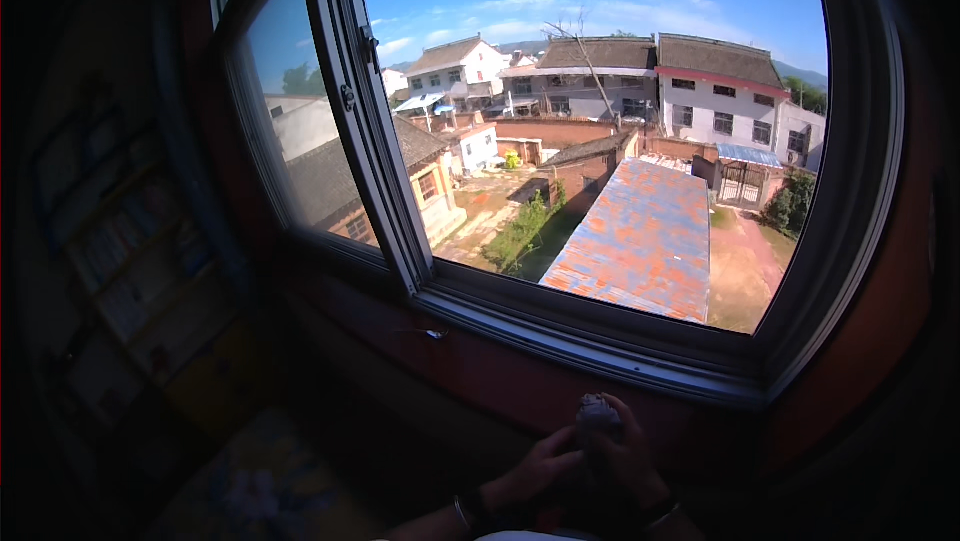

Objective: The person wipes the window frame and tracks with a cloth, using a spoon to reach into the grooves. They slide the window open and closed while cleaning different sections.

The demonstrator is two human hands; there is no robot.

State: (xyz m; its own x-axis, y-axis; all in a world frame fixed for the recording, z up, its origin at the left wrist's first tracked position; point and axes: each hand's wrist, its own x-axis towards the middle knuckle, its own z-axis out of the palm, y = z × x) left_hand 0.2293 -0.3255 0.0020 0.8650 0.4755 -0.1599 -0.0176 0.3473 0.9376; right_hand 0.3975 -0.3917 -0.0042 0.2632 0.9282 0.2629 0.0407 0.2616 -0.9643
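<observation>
Right fingers (631,423) clasped a pale crumpled bundle (596,411) | its top showed just left of them | left fingers (560,442) were near its lower part, grip unclear

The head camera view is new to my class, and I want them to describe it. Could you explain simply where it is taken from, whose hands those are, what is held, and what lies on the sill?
There is no machine here. A person wears a wide fisheye camera on the head, looking down, so straight edges bend near the rim. The left hand and right hand are that person's own, bare, at the lower edge. The right hand's grip is around a pale, crumpled-looking bundle, with the left hand close beside it; it is too dark to tell what it is. On the dark red sill lies a small shiny thing, too small to name. Beyond the window frame are houses and a rust-patched roof.
</observation>
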